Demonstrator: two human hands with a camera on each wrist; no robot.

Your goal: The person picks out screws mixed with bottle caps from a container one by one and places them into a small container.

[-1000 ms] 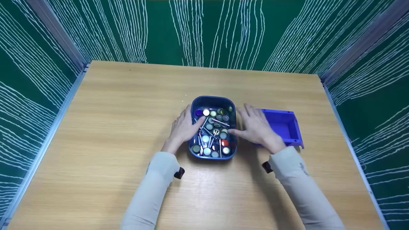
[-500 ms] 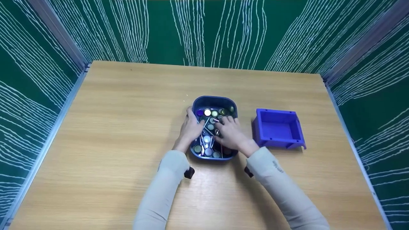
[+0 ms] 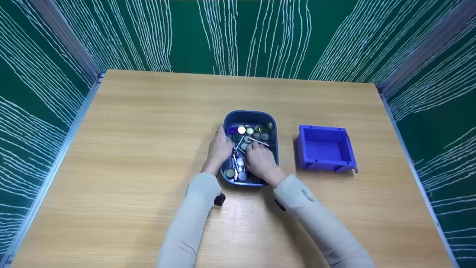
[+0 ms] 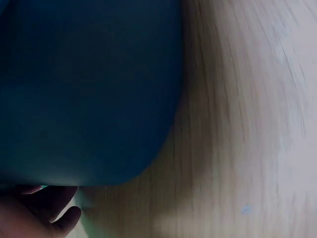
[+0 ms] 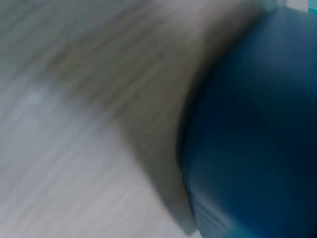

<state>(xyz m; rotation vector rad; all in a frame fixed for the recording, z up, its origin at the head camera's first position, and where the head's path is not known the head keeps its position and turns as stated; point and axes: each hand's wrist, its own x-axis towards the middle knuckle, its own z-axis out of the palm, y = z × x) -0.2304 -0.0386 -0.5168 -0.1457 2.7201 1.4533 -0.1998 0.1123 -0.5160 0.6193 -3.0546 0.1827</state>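
On my feed, the right hand (image 3: 261,160) reaches in over the dark-blue bin (image 3: 250,117) from five o'clock, fingertips among caps (image 3: 241,129); I can't tell whether they pinch anything. At nine o'clock the left hand (image 3: 220,149) grips the bin's wall, mid-table. A purple box (image 3: 327,150) sits apart at three.

The left hand (image 3: 220,150) holds the side of a dark blue tub (image 3: 248,117) of bottle caps (image 3: 241,130) and slim metal rods (image 3: 259,141); the right hand (image 3: 261,160) dips among them. Rightward on the tabletop (image 3: 156,149) stands a blue-violet bin (image 3: 324,150).
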